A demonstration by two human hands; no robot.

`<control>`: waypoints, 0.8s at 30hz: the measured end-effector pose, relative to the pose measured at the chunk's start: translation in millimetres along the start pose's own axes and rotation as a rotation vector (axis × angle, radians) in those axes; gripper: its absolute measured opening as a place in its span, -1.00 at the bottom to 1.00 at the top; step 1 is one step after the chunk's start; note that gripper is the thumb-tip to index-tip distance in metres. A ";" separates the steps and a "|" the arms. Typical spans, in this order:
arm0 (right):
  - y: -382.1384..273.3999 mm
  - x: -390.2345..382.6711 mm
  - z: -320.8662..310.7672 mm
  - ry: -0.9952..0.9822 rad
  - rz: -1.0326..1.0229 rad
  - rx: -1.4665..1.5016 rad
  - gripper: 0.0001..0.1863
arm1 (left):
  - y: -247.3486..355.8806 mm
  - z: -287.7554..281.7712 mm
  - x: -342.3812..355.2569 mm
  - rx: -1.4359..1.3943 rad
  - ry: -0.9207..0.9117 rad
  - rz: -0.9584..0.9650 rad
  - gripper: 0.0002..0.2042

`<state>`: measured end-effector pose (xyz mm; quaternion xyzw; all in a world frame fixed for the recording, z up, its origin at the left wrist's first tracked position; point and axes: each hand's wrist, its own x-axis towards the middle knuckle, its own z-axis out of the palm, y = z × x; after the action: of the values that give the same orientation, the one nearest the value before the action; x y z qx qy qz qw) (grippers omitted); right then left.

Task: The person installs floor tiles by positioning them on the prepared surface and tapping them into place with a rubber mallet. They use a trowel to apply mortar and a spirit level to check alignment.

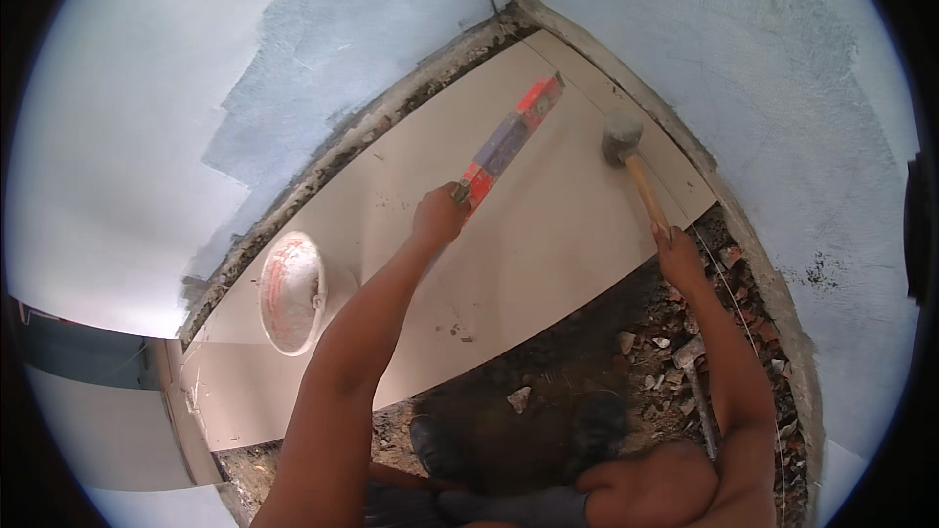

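My left hand (439, 215) is closed round the near end of a red and grey spirit level (502, 145), which slants away to the right over the large beige floor tiles (548, 205). Whether the level rests on the tile or hangs just above it, I cannot tell. In my right hand (679, 256) is the wooden handle of a rubber mallet (623, 135). The mallet's dark grey head is over the narrow strip of tile along the right wall, near a joint line. Its contact with the tile is unclear.
A white bucket (292, 293) with reddish smears stands on the tiles at left. Rubble (685, 362) and dark soil lie before the tiles' near edge, with a hammer-like tool (700, 401) among it. A string (748, 328) runs along the right wall (782, 117). My shoes (442, 445) are below.
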<state>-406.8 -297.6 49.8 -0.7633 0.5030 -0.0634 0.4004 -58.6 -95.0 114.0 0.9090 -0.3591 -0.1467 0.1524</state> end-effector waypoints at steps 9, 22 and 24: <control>6.4 -8.1 -12.6 -0.039 0.026 0.002 -0.42 | -23.5 42.3 54.9 0.213 0.092 0.210 -0.80; 5.0 -9.4 -13.5 -0.083 0.040 -0.132 -0.46 | -67.8 16.2 65.6 0.276 0.039 0.209 -0.48; 0.6 -10.5 -14.1 -0.080 0.032 -0.132 -0.46 | -83.2 14.5 60.1 0.298 0.013 0.133 -0.51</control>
<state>-419.4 -296.8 62.0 -0.7818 0.5019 0.0069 0.3699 28.6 -81.5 59.5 0.8966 -0.4354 -0.0754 0.0274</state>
